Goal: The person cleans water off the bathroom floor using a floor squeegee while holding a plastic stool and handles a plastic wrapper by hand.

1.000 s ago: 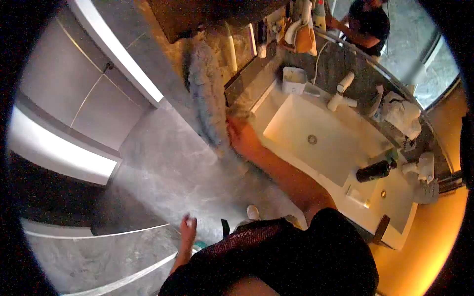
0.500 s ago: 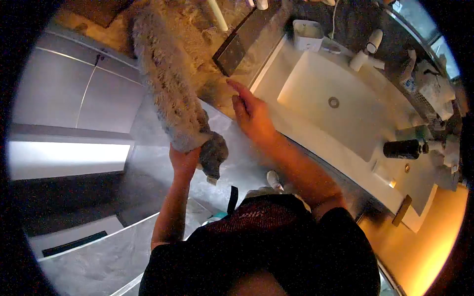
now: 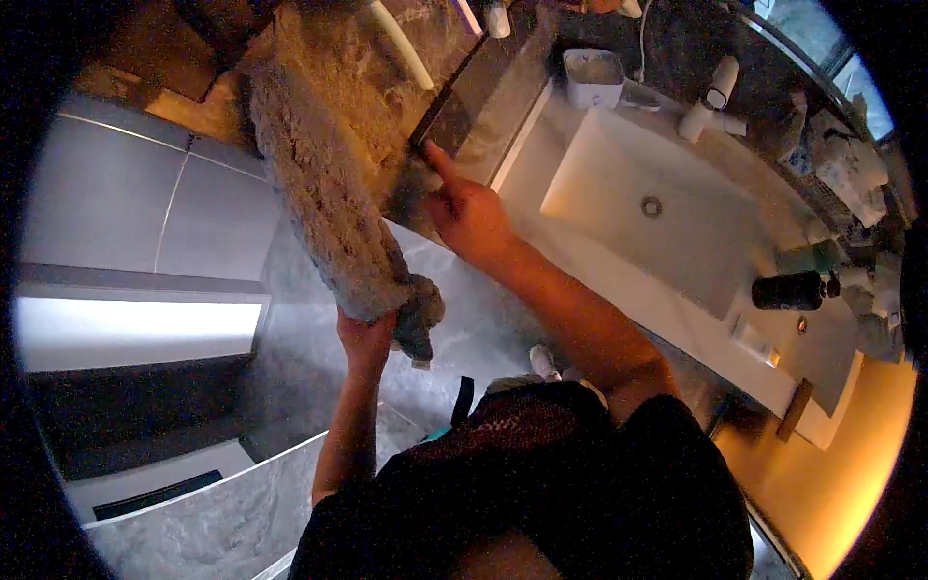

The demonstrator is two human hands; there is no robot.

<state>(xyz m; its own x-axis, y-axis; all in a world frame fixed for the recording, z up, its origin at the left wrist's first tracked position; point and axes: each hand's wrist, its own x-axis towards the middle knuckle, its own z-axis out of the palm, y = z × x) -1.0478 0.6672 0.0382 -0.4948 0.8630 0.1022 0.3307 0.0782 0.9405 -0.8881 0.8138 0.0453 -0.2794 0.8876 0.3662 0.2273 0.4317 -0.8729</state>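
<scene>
My left hand (image 3: pixel 367 336) is wrapped around the lower part of a long, fluffy grey towel (image 3: pixel 324 184). Its upper end reaches the brown stone-patterned surface (image 3: pixel 362 72), and a short end with a small pale tag hangs beside my fist. My right hand (image 3: pixel 471 215) is empty as far as I see, to the right of the towel. Its index finger stretches to the lower corner of a dark glossy panel (image 3: pixel 478 101), seeming to touch it, while the other fingers curl loosely.
A white sink (image 3: pixel 619 164) with a white faucet (image 3: pixel 710 101) lies to the right. A white bin-like container (image 3: pixel 593 79) stands at its far corner. A dark bottle (image 3: pixel 791 291) and several toiletries line the right side. Grey cabinet fronts (image 3: pixel 106 203) are at left.
My right hand has moved up and left, its index finger now at the panel's corner. My left hand still grips the towel, which has shifted only slightly. The view has tilted a little.
</scene>
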